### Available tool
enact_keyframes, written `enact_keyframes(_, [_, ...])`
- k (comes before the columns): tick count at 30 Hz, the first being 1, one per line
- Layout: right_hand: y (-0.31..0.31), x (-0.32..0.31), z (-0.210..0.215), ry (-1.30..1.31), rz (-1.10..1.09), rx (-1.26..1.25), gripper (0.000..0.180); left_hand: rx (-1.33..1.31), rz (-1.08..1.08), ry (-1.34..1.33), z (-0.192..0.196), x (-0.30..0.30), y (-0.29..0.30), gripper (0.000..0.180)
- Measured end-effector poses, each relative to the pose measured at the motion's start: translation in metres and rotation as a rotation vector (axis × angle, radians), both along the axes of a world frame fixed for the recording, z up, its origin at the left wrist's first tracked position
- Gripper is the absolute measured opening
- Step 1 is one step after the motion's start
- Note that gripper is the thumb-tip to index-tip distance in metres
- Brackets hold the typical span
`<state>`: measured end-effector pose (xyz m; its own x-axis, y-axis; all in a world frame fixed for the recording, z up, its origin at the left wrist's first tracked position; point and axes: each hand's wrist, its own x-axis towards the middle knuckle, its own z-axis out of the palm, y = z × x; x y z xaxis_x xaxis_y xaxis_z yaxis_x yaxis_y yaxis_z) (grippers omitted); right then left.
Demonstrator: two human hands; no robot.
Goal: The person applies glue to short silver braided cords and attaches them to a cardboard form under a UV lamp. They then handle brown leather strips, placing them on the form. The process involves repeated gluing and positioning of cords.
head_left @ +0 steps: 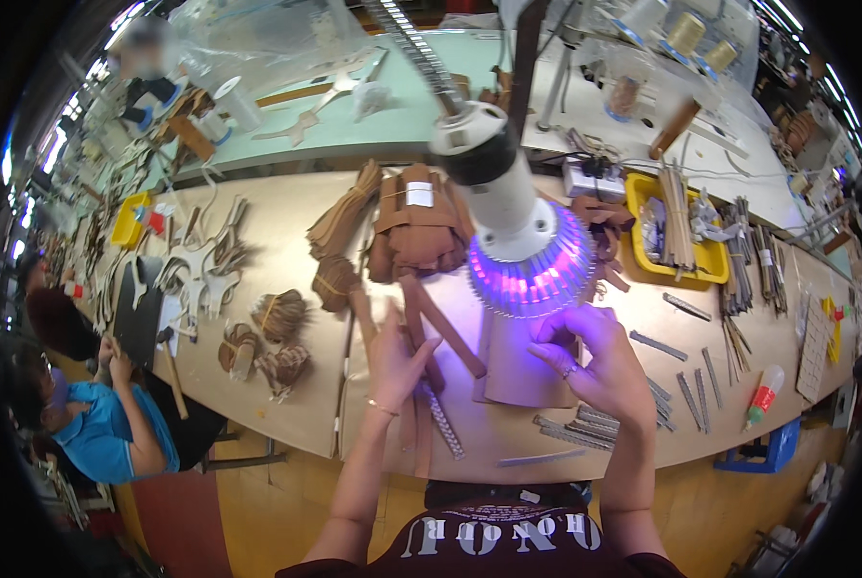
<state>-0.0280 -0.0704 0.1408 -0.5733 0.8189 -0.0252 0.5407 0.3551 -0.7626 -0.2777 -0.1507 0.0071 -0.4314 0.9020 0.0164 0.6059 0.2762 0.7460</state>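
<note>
My left hand (398,363) lies over several brown strips (447,332), its thumb stretched out away from the fingers. A patterned grey strip (442,424) runs out below it toward the table's near edge. Under the purple-lit lamp (530,265), my right hand (596,361) has its thumb and index finger drawn together in a pinch. Whatever may be between those fingertips is too small to make out. A flat brown panel (513,371) lies between my hands, beneath the lamp. Close to my right wrist rest several short grey patterned strips (585,426).
Bundled brown pieces (419,226) stand behind my left hand. A yellow tray (710,274) holds sticks and small bags at the back right. A squeeze bottle (764,395) lies near the right edge. To the left are a hammer (175,380) and a seated co-worker in blue (113,429).
</note>
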Motion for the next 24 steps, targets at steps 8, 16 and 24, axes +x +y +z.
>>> enact_keyframes(8, [-0.010,0.033,-0.008,0.052,0.072,0.265,0.019,0.080,-0.414,-1.044,0.049,0.060,-0.002,0.043])
enact_keyframes(16, [-0.005,0.056,-0.024,-0.255,0.201,0.919,0.020,0.099,-0.040,-1.391,0.048,0.082,0.028,0.026])
enact_keyframes(24, [-0.004,0.082,-0.085,-0.205,0.007,0.948,0.017,0.064,0.054,-1.056,0.038,0.086,0.021,0.037])
